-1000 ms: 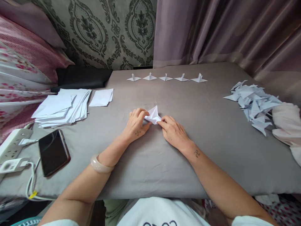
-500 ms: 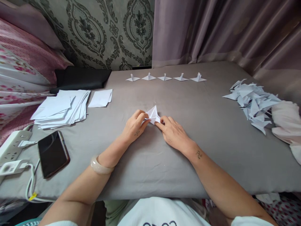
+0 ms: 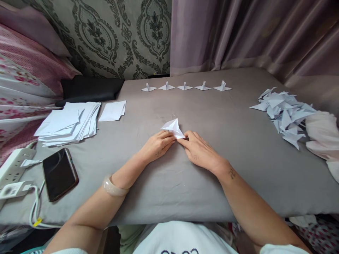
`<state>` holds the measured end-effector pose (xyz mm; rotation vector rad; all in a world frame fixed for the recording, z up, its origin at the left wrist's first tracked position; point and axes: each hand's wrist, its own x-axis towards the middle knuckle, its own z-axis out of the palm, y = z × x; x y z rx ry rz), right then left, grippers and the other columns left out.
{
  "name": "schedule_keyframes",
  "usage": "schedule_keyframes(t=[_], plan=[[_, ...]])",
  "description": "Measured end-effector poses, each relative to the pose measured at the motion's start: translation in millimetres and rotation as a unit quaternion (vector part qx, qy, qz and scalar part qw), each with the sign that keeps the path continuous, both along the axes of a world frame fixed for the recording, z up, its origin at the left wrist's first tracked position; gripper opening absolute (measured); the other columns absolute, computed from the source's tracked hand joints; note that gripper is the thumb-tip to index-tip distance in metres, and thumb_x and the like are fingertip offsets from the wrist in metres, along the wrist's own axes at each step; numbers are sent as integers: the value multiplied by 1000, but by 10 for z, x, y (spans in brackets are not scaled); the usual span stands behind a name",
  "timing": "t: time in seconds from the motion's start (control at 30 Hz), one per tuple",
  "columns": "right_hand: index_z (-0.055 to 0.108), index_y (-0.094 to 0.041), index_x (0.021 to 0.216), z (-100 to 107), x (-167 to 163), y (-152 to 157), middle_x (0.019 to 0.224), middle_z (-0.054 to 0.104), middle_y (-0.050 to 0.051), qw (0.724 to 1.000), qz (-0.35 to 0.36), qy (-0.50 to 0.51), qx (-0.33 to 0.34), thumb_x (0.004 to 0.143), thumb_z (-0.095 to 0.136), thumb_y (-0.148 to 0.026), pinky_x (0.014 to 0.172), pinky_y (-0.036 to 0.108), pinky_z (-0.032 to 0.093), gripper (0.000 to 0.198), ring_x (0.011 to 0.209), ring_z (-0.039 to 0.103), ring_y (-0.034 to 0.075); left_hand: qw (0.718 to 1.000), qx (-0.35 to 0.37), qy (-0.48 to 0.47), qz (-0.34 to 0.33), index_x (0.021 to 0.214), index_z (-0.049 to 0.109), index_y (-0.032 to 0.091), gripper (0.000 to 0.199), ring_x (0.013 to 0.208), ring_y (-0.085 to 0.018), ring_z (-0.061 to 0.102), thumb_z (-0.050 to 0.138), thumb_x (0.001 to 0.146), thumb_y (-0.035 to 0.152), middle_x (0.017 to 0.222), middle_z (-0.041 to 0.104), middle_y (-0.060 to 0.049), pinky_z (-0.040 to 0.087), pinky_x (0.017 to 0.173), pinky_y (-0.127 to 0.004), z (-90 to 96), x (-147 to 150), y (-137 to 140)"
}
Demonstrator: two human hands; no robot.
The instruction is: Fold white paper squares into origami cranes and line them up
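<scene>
A partly folded piece of white paper point(image 3: 173, 127) lies at the middle of the grey-covered table, a pointed flap standing toward the far side. My left hand point(image 3: 160, 145) has its fingers closed along the paper's near edge. On the other side, my right hand point(image 3: 198, 148) pinches the paper's near right corner between thumb and forefinger. My fingertips hide part of the near edge. Beyond, several folded white paper cranes point(image 3: 184, 86) stand in a row near the back of the table.
A stack of white paper sheets point(image 3: 71, 123) and a smaller pile point(image 3: 113, 110) lie at left, with a phone point(image 3: 60, 174), a power strip point(image 3: 16, 162) and a black case point(image 3: 92, 88). A heap of folded paper pieces point(image 3: 287, 111) sits at right beside pale cloth point(image 3: 323, 137).
The folded paper has turned and opened wider, its right corner now pointing toward me. My left hand has slid right and nearer along its edge; my right hand shifted slightly right.
</scene>
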<state>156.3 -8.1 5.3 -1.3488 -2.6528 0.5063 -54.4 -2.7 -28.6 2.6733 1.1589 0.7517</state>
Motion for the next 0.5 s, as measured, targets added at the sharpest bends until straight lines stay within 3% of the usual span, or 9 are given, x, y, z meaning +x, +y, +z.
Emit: schedule_keyframes(t=[0.2,0.37,0.5], plan=[[66,-30,110,47,105,34,107,52,7,999,-11,17,-48,91,39,-12,77,29,43,38,96,52,18,999,-11,36,-9,114,66,16,32,97,-20,57,40,98,24,103,64,-11,51,86,-35,47,19,0],[70,-30,99,121,194,98,108,58,4,996,-20,31,-86,91,41,-18,76,29,42,32,96,56,17,998,-9,68,-5,118,65,22,33,90,-19,56,40,98,29,98,61,-10,50,84,-35,53,26,20],[68,-25,97,65,149,172,96,65,2,988,-104,92,-69,91,44,-24,75,28,42,25,85,59,15,999,5,46,-1,110,67,20,28,94,-19,59,44,97,28,103,63,-10,50,85,-33,31,22,20]])
